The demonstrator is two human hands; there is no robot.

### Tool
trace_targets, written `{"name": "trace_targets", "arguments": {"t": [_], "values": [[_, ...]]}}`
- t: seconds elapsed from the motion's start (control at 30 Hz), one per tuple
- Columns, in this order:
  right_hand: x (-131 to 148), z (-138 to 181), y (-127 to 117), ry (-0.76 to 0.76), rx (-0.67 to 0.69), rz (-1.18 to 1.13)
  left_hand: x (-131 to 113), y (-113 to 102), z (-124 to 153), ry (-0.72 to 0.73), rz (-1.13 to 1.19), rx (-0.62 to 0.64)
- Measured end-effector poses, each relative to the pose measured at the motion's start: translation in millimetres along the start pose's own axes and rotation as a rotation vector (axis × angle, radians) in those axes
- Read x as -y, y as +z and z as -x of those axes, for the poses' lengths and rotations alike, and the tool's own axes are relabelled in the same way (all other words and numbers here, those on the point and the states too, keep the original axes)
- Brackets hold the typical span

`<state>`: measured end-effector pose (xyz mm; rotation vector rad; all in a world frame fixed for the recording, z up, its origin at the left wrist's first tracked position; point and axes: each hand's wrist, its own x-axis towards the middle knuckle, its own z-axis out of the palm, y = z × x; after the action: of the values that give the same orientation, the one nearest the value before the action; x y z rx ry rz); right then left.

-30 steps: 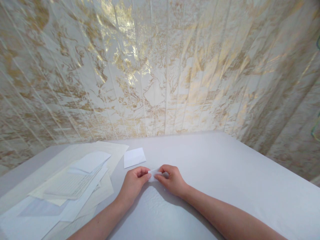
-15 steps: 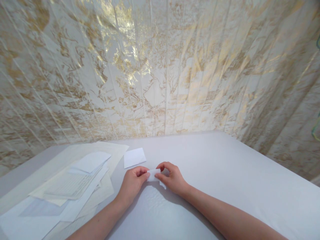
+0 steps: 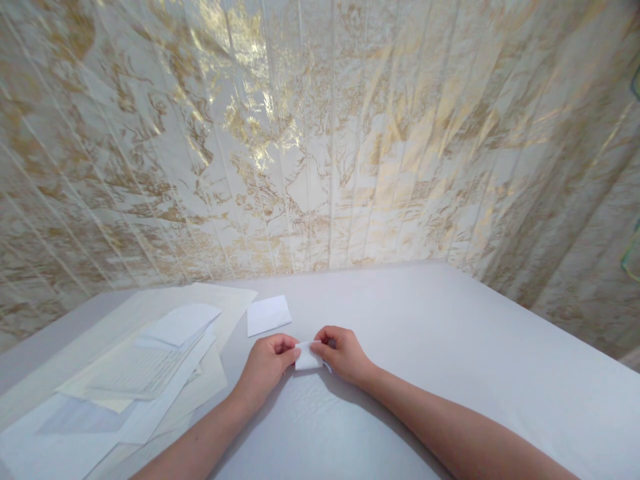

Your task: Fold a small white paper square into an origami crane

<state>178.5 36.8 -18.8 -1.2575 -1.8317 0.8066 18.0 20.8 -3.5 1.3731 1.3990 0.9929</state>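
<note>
partly hidden behind thumbs (image 3: 291, 357): white paper (image 3: 307, 359)

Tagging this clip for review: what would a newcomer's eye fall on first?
Probably the gold-patterned backdrop, brightest left of centre. Below it, near the middle, the left hand and right hand pinch a small white paper. Overlapping papers spread across the table at left.

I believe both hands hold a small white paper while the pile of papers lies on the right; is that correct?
Not quite: in the head view, the pile of papers lies on the left. The left hand and right hand do hold the small white paper.
</note>
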Motion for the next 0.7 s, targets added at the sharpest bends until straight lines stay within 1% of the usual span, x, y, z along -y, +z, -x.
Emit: {"name": "trace_targets", "arguments": {"t": [0.13,0.3,0.4,0.47,0.53,0.63,0.7], "values": [[2.3,-2.8,-0.2,-0.004,0.008,0.094,3.7,-3.6,-7.1,0.057,-0.116,0.039],[1.1,-5.3,1.1,-0.018,0.010,0.162,5.3,-9.1,-17.5,0.164,-0.417,-0.024],[-1.2,-6.3,2.9,-0.025,0.011,0.186,5.0,-11.6,-20.0,0.256,-0.530,-0.049],[-2.1,-6.7,3.8,-0.039,0.004,0.210,5.5,-14.0,-19.4,0.348,-0.583,-0.078],[-2.5,-7.1,4.3,-0.055,-0.006,0.241,7.2,-17.2,-17.9,0.476,-0.637,-0.077],[-3.1,-7.6,4.8,-0.082,-0.027,0.292,12.0,-21.9,-16.1,0.702,-0.708,0.029],[-4.0,-8.1,5.1,-0.106,-0.040,0.309,15.6,-23.6,-16.0,0.795,-0.756,0.080]]}}
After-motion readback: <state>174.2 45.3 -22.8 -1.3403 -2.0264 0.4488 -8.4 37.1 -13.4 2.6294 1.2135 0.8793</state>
